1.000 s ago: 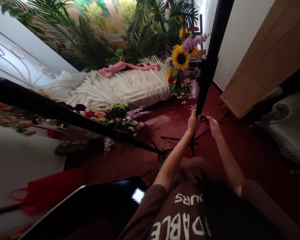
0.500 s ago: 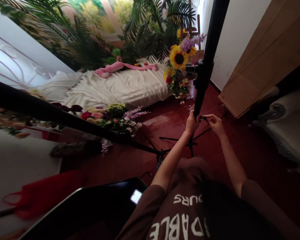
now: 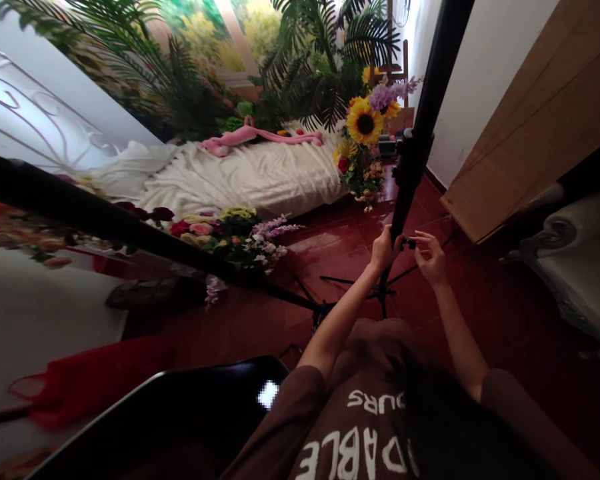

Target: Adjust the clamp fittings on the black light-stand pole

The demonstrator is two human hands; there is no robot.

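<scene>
Right hand has loosened since the frame half a second earlier: thumb and fingers, then pinched at the small black knob, now stand apart and partly curled just beside it. Whether a fingertip still touches the knob cannot be told. Left hand remains wrapped around the black pole.

Pole is located within the left hand's grip. Its long axis runs from the spread tripod legs, below the hand, upward past it, slanting to the right in view and out at the top edge. Knob juts sideways from the pole toward the right hand. Further up the pole, above the left hand, sits a collar.

Second black pole slants across the area left of the left hand, partly covering the flowers behind it. Beyond the hands are a sunflower bouquet and a cream-draped platform bearing a pink plush toy. Wooden panel stands beyond and right of the right hand; a pale upholstered seat lies further right.
</scene>
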